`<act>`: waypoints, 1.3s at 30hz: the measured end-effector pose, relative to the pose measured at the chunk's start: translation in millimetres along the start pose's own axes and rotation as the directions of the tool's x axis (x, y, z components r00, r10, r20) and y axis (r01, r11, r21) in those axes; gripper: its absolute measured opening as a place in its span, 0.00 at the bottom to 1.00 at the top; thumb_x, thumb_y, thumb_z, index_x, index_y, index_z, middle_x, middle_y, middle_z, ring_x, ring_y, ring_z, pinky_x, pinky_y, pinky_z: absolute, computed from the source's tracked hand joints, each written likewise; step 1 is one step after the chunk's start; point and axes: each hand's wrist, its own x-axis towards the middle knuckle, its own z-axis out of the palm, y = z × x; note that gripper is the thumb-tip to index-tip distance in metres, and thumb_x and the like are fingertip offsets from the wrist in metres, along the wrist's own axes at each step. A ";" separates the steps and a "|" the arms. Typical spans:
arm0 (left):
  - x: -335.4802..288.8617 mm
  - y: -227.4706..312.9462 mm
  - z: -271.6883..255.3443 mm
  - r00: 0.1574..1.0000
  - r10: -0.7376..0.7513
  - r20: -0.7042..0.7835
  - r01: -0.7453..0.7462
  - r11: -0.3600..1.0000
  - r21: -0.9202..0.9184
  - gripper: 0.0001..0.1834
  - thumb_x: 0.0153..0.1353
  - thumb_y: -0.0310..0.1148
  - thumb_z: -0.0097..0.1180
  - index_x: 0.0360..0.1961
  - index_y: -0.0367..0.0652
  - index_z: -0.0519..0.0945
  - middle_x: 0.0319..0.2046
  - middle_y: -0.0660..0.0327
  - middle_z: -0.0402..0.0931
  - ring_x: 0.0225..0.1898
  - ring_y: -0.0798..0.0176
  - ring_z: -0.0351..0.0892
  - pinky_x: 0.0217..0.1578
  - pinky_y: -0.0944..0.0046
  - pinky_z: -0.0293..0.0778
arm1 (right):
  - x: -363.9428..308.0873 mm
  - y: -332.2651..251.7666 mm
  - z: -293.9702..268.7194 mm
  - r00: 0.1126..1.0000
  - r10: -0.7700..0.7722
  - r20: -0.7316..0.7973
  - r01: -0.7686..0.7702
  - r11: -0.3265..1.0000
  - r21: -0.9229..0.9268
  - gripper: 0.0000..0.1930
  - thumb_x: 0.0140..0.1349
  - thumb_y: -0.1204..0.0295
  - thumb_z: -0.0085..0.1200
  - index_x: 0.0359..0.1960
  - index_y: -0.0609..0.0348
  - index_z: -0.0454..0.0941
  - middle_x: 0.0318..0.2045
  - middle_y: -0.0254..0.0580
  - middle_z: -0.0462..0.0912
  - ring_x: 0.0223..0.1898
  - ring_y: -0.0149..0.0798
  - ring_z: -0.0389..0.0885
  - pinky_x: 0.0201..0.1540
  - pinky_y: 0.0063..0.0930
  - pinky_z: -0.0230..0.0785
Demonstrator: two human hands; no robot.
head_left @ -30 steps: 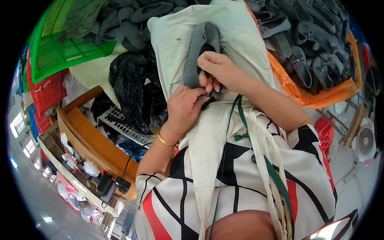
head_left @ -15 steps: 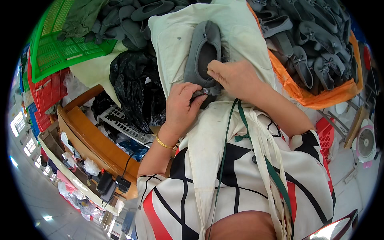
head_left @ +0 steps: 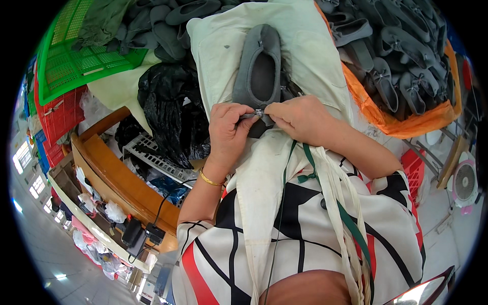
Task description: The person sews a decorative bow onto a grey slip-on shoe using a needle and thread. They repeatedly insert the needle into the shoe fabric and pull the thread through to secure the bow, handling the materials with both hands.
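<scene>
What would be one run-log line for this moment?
left hand: pinching small grey piece; right hand: at same piece; grey shoe: on pale cloth

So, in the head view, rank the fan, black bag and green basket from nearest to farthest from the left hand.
1. Black bag, just left of the left hand.
2. Green basket, upper left.
3. Fan, far right.

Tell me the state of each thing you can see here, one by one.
Left hand: closed, pinching a small grey piece
Right hand: pinched closed at that piece; whether it grips it is unclear
Grey shoe: lying on the white cloth, opening up
White cloth: wrinkled
Orange sack: open, heaped with more grey shoes
Black plastic bag: crumpled
Fan: cannot tell whether it is running
</scene>
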 end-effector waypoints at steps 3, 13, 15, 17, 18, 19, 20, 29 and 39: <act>0.4 0.9 1.3 1.000 0.010 -0.014 -0.010 1.000 0.014 0.09 0.50 0.25 0.69 0.34 0.43 0.83 0.34 0.61 0.80 0.40 0.55 0.75 0.41 0.60 0.71 | -1.7 1.0 1.5 1.000 -0.027 -0.010 0.026 0.998 -0.053 0.04 0.60 0.70 0.55 0.31 0.55 0.77 0.18 0.41 0.79 0.22 0.47 0.81 0.22 0.42 0.70; -2.5 -2.3 0.9 1.000 0.022 0.008 -0.022 0.999 0.038 0.09 0.54 0.26 0.69 0.37 0.42 0.84 0.37 0.61 0.78 0.41 0.60 0.73 0.42 0.65 0.70 | -2.9 2.8 2.3 0.999 -0.039 0.024 0.041 0.997 -0.067 0.04 0.59 0.71 0.56 0.33 0.55 0.78 0.20 0.41 0.80 0.24 0.47 0.81 0.25 0.41 0.71; -2.7 -1.7 1.3 1.000 0.018 0.004 -0.019 0.999 0.035 0.10 0.54 0.26 0.69 0.37 0.42 0.84 0.36 0.61 0.78 0.41 0.60 0.73 0.42 0.65 0.70 | -3.2 1.9 -0.4 0.997 -0.015 0.082 0.022 0.996 -0.085 0.08 0.59 0.72 0.57 0.40 0.56 0.81 0.23 0.42 0.81 0.26 0.46 0.82 0.27 0.39 0.72; -2.4 -0.7 2.9 1.000 0.010 -0.022 -0.009 1.000 0.023 0.10 0.51 0.25 0.69 0.35 0.44 0.84 0.35 0.62 0.78 0.40 0.57 0.73 0.42 0.62 0.70 | -2.7 1.7 -0.6 0.995 -0.017 0.096 0.026 0.995 -0.100 0.08 0.58 0.72 0.57 0.40 0.55 0.80 0.22 0.42 0.81 0.26 0.46 0.82 0.27 0.39 0.72; -2.2 -0.3 3.4 0.999 0.006 -0.035 -0.005 1.000 0.016 0.10 0.50 0.25 0.70 0.35 0.45 0.84 0.34 0.62 0.79 0.40 0.55 0.73 0.41 0.60 0.70 | -2.4 1.5 -0.7 0.995 -0.017 0.102 0.028 0.994 -0.108 0.08 0.58 0.72 0.57 0.40 0.55 0.80 0.22 0.42 0.81 0.26 0.46 0.82 0.27 0.39 0.72; -1.9 0.2 3.2 0.999 0.013 -0.039 -0.012 1.000 0.023 0.10 0.50 0.25 0.70 0.34 0.45 0.84 0.33 0.62 0.79 0.40 0.55 0.73 0.41 0.60 0.70 | -1.9 -0.1 -1.0 0.994 -0.010 0.112 0.024 0.992 -0.125 0.07 0.58 0.72 0.57 0.39 0.56 0.79 0.22 0.42 0.80 0.26 0.46 0.82 0.27 0.39 0.72; -1.5 0.9 2.9 0.999 0.020 -0.042 -0.019 0.999 0.031 0.10 0.50 0.26 0.70 0.34 0.44 0.84 0.33 0.62 0.79 0.39 0.55 0.73 0.41 0.60 0.70 | -1.3 -3.0 -1.3 0.992 -0.003 0.122 0.020 0.990 -0.142 0.07 0.58 0.72 0.56 0.37 0.56 0.77 0.21 0.42 0.80 0.25 0.46 0.82 0.26 0.39 0.72; -6.0 1.4 10.3 0.994 -0.007 -0.110 0.008 1.000 0.008 0.08 0.50 0.27 0.71 0.30 0.43 0.84 0.28 0.62 0.77 0.35 0.56 0.73 0.36 0.61 0.69 | 4.3 -12.5 7.9 0.973 0.062 0.221 -0.025 0.986 -0.167 0.09 0.55 0.74 0.53 0.38 0.61 0.71 0.17 0.47 0.79 0.21 0.50 0.82 0.21 0.42 0.70; -11.5 2.3 15.5 0.989 0.065 -0.134 -0.069 0.997 -0.026 0.08 0.52 0.26 0.70 0.34 0.44 0.85 0.29 0.62 0.78 0.33 0.57 0.73 0.33 0.61 0.68 | 12.0 -0.7 17.5 0.950 0.223 0.218 -0.229 0.973 0.002 0.10 0.65 0.70 0.52 0.40 0.64 0.69 0.22 0.52 0.81 0.27 0.57 0.82 0.29 0.46 0.72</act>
